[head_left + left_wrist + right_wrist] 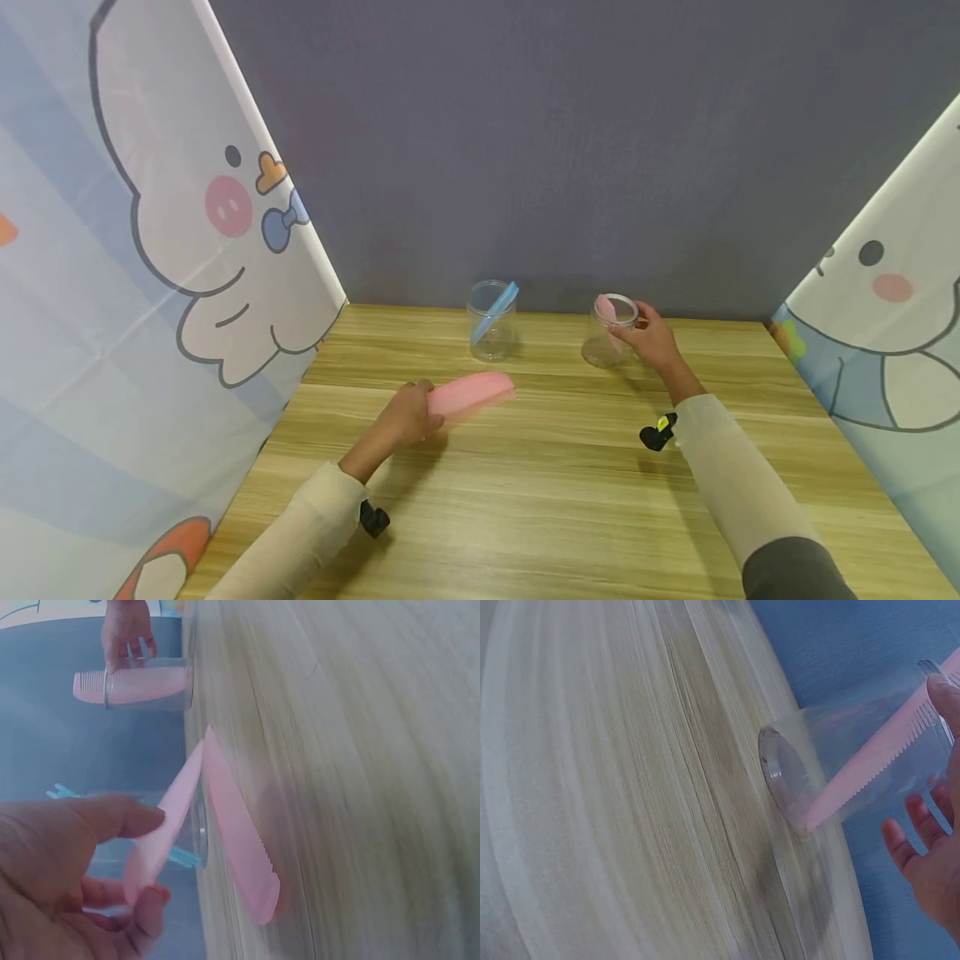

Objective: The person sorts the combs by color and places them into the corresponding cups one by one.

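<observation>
Partly, the left hand [405, 412] hides the pink comb [154, 851] it pinches.

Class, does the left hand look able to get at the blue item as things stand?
Probably, though the left hand holds a pink comb it would likely have to put down first. The blue item pokes out of the open clear jar, with nothing seen blocking it.

Both arms [731, 483] stretch forward, left fingers [148, 919] pinching, right fingers [924, 823] spread, slightly bent
</observation>
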A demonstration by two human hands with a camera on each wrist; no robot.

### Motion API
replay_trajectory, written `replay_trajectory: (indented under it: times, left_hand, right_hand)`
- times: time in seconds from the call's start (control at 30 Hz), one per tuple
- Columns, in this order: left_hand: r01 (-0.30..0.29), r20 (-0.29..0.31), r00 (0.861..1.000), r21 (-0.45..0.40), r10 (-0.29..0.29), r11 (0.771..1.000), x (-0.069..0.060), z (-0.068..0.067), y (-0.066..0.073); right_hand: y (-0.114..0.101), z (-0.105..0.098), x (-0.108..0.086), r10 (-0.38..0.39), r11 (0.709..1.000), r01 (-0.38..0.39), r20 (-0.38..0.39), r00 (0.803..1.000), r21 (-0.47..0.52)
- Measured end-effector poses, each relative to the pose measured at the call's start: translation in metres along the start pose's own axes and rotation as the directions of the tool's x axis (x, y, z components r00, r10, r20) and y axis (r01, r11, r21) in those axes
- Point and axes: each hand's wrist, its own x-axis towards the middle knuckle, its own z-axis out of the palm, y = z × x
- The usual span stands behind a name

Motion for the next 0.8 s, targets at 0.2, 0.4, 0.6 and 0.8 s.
replay_trajectory:
  times: [0.2,0.4,0.6,0.8]
  left_hand:
    - [-0.163,-0.113,0.981,-0.041,0.157,0.986,0.012,0.006,-0.007]
    - [-0.224,-0.192,0.964,-0.197,0.186,0.955,0.024,0.010,-0.012]
    - [-0.197,-0.194,0.970,-0.278,0.146,0.940,0.028,0.010,-0.012]
    - [-0.149,-0.171,0.981,-0.372,0.090,0.916,0.031,0.008,-0.008]
  right_hand:
    - [0.001,0.001,0.000,0.004,1.000,-0.004,-0.010,1.000,-0.003]
    - [0.001,0.001,0.001,-0.004,1.000,0.004,-0.016,1.000,0.006]
    - [0.002,0.002,0.001,-0.002,1.000,0.002,-0.024,1.000,-0.007]
    - [0.001,0.002,0.001,-0.006,1.000,0.006,-0.028,1.000,0.001]
